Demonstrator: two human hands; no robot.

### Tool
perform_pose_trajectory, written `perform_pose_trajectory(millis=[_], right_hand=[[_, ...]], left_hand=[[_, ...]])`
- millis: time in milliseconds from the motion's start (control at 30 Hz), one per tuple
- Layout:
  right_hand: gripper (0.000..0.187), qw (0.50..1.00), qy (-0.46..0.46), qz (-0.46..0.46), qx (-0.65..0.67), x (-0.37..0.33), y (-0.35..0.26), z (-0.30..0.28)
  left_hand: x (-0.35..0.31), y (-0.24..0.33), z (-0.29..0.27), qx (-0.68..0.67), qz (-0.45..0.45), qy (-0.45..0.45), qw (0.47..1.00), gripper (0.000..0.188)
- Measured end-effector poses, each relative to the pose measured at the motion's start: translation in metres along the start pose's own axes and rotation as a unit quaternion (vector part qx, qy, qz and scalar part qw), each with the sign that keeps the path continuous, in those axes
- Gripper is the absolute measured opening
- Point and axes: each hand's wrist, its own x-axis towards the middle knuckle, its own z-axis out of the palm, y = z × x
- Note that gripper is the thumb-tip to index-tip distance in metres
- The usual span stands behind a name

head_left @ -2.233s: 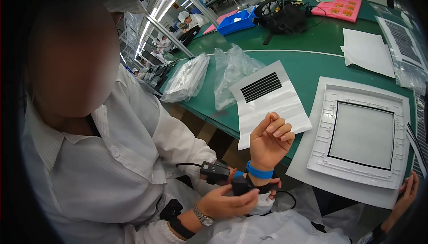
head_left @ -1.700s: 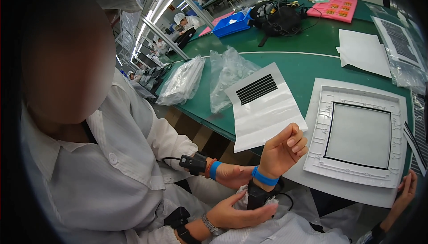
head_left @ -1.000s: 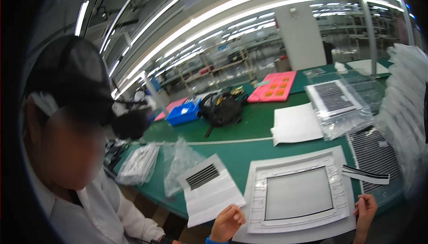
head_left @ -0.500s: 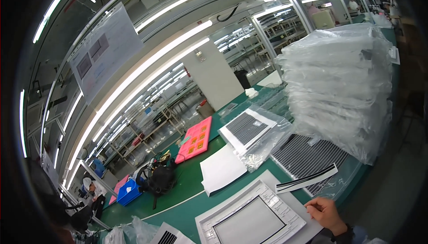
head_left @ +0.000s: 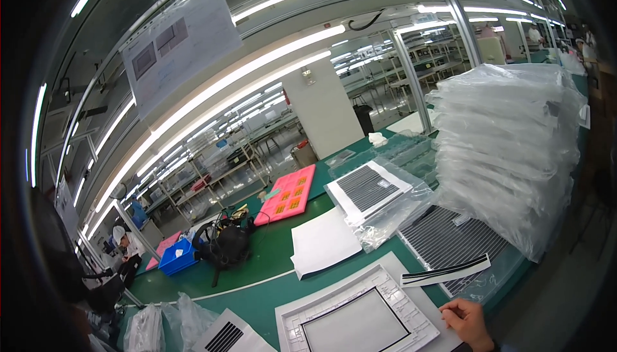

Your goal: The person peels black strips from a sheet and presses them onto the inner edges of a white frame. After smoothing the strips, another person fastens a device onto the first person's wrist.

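My right hand (head_left: 467,324) comes in at the lower right. Its fingers are curled together, thumb against forefinger; anything between them is too small or hidden to make out. Beside it lies a white rectangular frame (head_left: 289,326) with a black strip lining its inner opening. The frame rests on a pale board (head_left: 393,266). Just above my hand, a white strip with black lines (head_left: 450,275) lies across a dark striped sheet (head_left: 443,233). My left hand is out of view.
A tall stack of clear plastic-bagged parts (head_left: 508,153) stands at the right. Beyond the frame are white paper (head_left: 324,243), a bagged striped sheet (head_left: 369,188), a pink tray (head_left: 287,194), dark cabled gear (head_left: 225,246) and a blue bin (head_left: 177,259). Plastic bags (head_left: 144,329) lie lower left.
The view has shifted, so the bench things sit differently in the picture. My right hand keeps its curled shape beside the frame.
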Motion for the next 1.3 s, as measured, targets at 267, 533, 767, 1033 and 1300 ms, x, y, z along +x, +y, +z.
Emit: perform_pose_trajectory(millis=[267,533,767,1033,1300], right_hand=[[0.008,1.0,0.01,0.005,0.016,0.0,-0.002,0.002],[0.01,0.999,-0.015,-0.025,-0.021,-0.005,-0.005,-0.005],[0.012,0.998,-0.012,-0.043,-0.044,-0.002,-0.013,0.001],[0.013,0.999,-0.012,-0.002,-0.037,-0.002,-0.006,-0.005],[0.014,0.997,-0.019,-0.024,-0.065,0.001,-0.01,-0.011]], left_hand=[[-0.004,-0.006,-0.038,-0.08,0.006,0.106,0.991,0.024],[0.01,-0.03,0.02,-0.098,0.021,0.136,0.986,0.024],[-0.012,-0.019,-0.002,-0.084,0.052,0.223,0.97,0.024],[0.001,-0.031,0.014,-0.146,0.056,0.172,0.973,0.021],[0.007,-0.027,0.019,-0.115,0.054,0.157,0.979,0.022]])
